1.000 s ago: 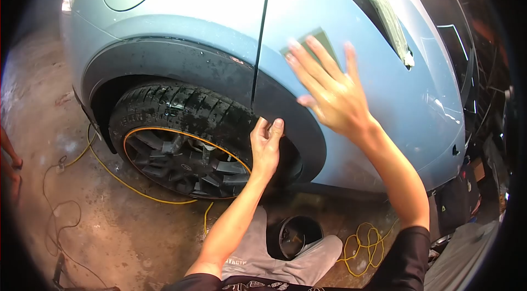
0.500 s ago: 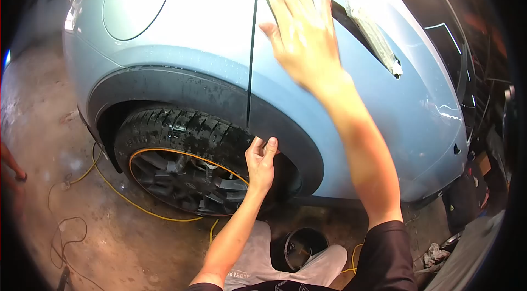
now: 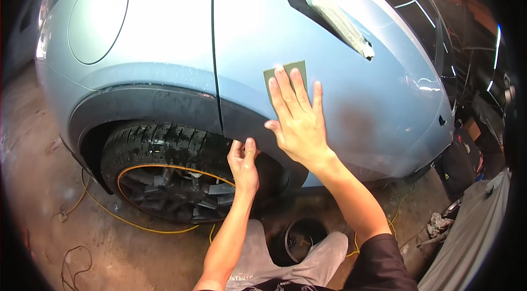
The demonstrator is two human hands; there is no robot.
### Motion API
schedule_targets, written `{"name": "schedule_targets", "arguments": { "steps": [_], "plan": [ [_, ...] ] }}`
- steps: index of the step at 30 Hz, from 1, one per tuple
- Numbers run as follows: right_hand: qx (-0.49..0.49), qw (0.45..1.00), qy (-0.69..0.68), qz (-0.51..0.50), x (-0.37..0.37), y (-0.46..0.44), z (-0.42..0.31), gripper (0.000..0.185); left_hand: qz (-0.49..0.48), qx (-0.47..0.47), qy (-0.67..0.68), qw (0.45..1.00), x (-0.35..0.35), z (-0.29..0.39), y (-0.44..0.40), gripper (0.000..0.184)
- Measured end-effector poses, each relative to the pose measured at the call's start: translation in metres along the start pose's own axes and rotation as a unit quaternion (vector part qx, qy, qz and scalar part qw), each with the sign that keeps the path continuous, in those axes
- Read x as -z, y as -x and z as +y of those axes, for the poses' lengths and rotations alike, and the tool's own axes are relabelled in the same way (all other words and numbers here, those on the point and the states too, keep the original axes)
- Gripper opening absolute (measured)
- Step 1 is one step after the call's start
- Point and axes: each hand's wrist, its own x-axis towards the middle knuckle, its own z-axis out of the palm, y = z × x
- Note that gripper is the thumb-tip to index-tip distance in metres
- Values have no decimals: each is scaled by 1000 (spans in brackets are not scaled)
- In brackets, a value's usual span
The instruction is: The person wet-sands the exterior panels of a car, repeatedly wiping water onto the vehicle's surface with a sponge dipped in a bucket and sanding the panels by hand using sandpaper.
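Where the right hand (image 3: 301, 130) lies flat, the pad (image 3: 289, 71) is hidden

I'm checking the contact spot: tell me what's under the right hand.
Under the right hand is a flat olive-green pad, its top corners showing, against the pale blue car panel. The pad's middle and the paint beneath are hidden.
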Motion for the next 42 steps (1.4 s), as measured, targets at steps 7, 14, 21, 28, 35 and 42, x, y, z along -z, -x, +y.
{"name": "schedule_targets", "arguments": {
  "steps": [7, 14, 21, 28, 35, 42],
  "plan": [
    [86, 995, -21, 48, 6, -92, 39, 66, -13, -40, 5, 999, 9, -12, -3, 24],
    [45, 998, 36, -30, 20, 1, 75, 67, -7, -49, 13, 999, 8, -15, -3, 20],
    [119, 993, 23, 10, 8, -97, 10, 68, 6, -53, 19, 998, 2, -9, 0, 21],
    [128, 987, 68, 74, 7, -141, 25, 67, 19, -48, 34, 998, 0, -19, 2, 21],
    [73, 996, -31, -25, 0, -43, -6, 66, -12, -59, 27, 998, 8, -20, 0, 20],
    [105, 976, 15, 188, -15, -141, 15, 63, 2, -70, 13, 997, 11, -24, -6, 23]
  ]
}}
